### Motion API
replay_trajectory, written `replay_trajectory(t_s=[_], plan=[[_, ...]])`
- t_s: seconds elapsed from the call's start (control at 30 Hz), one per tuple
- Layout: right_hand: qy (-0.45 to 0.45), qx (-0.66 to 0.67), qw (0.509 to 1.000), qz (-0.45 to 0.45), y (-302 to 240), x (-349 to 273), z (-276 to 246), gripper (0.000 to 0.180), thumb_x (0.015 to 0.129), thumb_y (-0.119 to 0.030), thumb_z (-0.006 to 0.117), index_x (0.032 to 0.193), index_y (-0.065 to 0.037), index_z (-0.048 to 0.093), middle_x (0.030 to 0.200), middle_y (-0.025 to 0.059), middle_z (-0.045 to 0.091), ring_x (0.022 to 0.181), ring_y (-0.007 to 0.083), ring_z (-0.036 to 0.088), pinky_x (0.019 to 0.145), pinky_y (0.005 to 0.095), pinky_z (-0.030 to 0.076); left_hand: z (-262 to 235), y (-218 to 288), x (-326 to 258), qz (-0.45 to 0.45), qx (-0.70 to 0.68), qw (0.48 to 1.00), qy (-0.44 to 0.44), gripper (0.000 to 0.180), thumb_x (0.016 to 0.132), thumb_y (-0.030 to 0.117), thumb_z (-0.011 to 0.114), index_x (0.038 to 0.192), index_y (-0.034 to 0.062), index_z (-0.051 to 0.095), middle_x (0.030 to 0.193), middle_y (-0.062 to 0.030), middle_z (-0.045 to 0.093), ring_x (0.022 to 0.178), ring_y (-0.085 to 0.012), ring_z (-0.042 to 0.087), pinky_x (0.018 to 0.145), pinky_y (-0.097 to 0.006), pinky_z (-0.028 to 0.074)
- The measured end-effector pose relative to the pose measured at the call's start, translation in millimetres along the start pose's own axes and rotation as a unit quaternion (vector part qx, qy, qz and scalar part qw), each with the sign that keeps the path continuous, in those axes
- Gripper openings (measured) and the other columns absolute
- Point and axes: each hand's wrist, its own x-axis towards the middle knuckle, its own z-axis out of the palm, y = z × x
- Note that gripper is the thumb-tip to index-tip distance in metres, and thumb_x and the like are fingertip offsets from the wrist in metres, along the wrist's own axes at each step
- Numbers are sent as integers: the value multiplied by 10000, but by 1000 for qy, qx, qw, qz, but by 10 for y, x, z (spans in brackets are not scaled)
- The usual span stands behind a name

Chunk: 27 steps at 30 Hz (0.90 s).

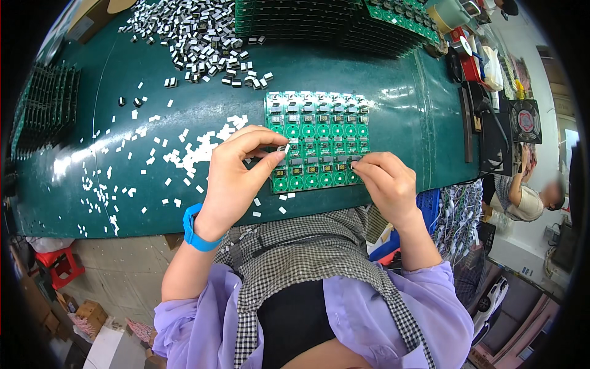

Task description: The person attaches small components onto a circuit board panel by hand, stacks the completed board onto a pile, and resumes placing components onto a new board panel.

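A green circuit board panel [323,131] lies flat on the table in front of me, with rows of small digit displays and round printed patterns. My left hand [236,175], a blue band at its wrist, pinches a small display module [284,149] with a white face over the panel's left edge. At the panel's lower right, my right hand [387,181] has its thumb and forefinger pressed together at the end of a display row. Whatever is between those fingertips is hidden. White slips [200,152] lie scattered left of my left hand.
A heap of display modules [203,43] covers the back left of the green table [418,123]. Stacked circuit boards [307,21] stand at the back, more [49,104] at far left. A black fan [525,121] stands at right. Another person [522,195] sits beyond it.
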Motion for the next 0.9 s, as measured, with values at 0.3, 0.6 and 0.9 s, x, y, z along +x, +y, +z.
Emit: replay_trajectory(t_s=[0.3,0.6,0.9], plan=[[-30,298,942,154,-423,-1,-84,320,687,-16,775,992,-27,678,918,94,628,700,108,611,577,233,502,328,163,-349,28,-67,997,1,174,775,-69,650,945,-30,646,915,-115,661,823,-169,654,734,-271,531],[43,341,933,110,-458,-91,133,190,699,28,741,872,-3,669,845,98,641,739,160,634,628,254,525,523,51,-516,22,-89,996,9,133,781,-53,667,906,-24,633,908,-116,671,834,-174,662,736,-275,540],[-23,431,890,143,-424,-234,95,195,668,-8,755,838,-10,658,828,96,657,747,197,639,662,292,503,522,38,-542,127,-27,991,-44,127,725,-12,692,823,-3,612,791,-110,640,700,-224,630,613,-295,491]])
